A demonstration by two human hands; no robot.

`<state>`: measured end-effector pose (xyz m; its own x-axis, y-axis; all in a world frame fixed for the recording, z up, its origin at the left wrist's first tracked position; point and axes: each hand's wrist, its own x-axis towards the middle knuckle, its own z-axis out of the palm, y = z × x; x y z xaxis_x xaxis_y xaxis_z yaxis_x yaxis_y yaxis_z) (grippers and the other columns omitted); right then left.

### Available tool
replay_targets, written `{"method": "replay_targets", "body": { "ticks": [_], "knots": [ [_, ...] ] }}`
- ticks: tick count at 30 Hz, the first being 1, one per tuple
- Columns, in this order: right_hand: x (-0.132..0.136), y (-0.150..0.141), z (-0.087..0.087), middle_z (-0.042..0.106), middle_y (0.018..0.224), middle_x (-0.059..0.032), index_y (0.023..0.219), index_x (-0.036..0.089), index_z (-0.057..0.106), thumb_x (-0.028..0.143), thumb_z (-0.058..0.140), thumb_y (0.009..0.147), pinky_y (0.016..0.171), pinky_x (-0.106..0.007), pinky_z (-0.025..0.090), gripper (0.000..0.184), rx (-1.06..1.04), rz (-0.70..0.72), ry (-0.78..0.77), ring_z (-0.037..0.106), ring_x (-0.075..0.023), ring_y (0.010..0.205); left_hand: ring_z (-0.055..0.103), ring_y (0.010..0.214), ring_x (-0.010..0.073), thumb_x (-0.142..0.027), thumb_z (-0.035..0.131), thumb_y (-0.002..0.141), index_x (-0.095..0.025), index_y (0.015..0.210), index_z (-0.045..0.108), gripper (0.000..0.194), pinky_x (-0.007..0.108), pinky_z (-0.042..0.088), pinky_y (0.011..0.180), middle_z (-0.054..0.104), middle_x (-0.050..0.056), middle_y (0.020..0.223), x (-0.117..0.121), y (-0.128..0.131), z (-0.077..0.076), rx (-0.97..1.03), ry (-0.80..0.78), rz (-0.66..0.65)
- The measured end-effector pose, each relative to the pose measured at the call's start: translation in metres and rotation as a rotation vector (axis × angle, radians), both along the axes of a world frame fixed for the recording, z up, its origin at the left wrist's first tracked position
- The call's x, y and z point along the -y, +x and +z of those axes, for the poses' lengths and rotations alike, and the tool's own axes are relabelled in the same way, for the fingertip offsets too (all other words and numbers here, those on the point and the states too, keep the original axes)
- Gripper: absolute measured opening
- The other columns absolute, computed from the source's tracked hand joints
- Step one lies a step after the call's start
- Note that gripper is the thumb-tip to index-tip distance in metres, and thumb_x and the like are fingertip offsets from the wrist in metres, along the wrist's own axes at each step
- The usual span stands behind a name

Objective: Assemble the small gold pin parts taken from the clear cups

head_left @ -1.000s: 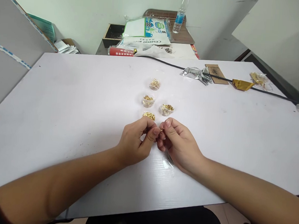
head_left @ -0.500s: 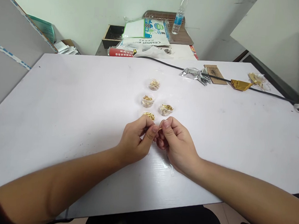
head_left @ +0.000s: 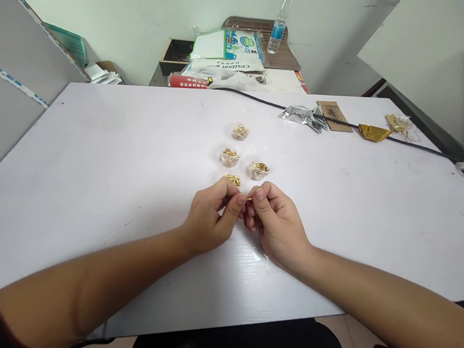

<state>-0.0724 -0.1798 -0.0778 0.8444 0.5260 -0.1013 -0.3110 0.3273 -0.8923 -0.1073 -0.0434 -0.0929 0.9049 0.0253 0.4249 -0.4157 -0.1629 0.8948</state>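
Note:
My left hand [head_left: 215,213] and my right hand [head_left: 275,219] meet above the white table [head_left: 98,159], thumbs and forefingers pinched. Between the fingertips shows a small gold-coloured metal pin [head_left: 249,199]; my right hand grips it. What the left fingertips hold is hidden. Just beyond the hands are small clear cups of tiny gold pieces: a near cup [head_left: 232,179] partly covered by my left hand, a right cup [head_left: 259,170], a middle cup [head_left: 229,157] and a far cup [head_left: 240,131]. A clear plastic bag [head_left: 261,256] lies under my right wrist.
Along the back edge runs a black cable [head_left: 257,98]. Over or beside it lie a silver foil packet [head_left: 297,114], a brown cardboard piece [head_left: 335,116] and a gold foil packet [head_left: 373,132]. Behind the table stand a water bottle [head_left: 278,31] and a dark box [head_left: 175,54].
Both hands keep almost the same place and pinch. The view has shifted very slightly, and a little more of the gold pin shows between the fingertips.

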Motion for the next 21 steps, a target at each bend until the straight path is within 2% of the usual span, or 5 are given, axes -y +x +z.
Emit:
{"method": "replay_targets", "body": {
  "ticks": [12,21],
  "knots": [
    [0.002,0.0018,0.001,0.05,0.055,0.0054,0.069,0.02,0.046,0.048,0.073,0.085,0.051,-0.023,0.036,0.042,-0.012,0.04,-0.004,0.046,-0.0087,0.054,0.062,0.057,0.0112,-0.031,0.05,0.099,-0.018,0.079,0.045,0.024,0.023,0.049,0.053,0.062,0.001,0.064,-0.002,-0.0007,-0.003,-0.074,0.013,0.011],
    [0.0046,0.0067,0.0013,0.054,0.06,0.005,0.071,0.019,0.049,0.043,0.073,0.086,0.052,-0.022,0.036,0.038,-0.109,0.119,0.039,0.047,-0.0074,0.053,0.058,0.052,0.0097,-0.031,0.051,0.098,-0.018,0.077,0.045,0.025,0.022,0.043,0.049,0.062,0.001,0.061,-0.0041,-0.0004,-0.0055,-0.067,0.067,0.041]
  ]
}}
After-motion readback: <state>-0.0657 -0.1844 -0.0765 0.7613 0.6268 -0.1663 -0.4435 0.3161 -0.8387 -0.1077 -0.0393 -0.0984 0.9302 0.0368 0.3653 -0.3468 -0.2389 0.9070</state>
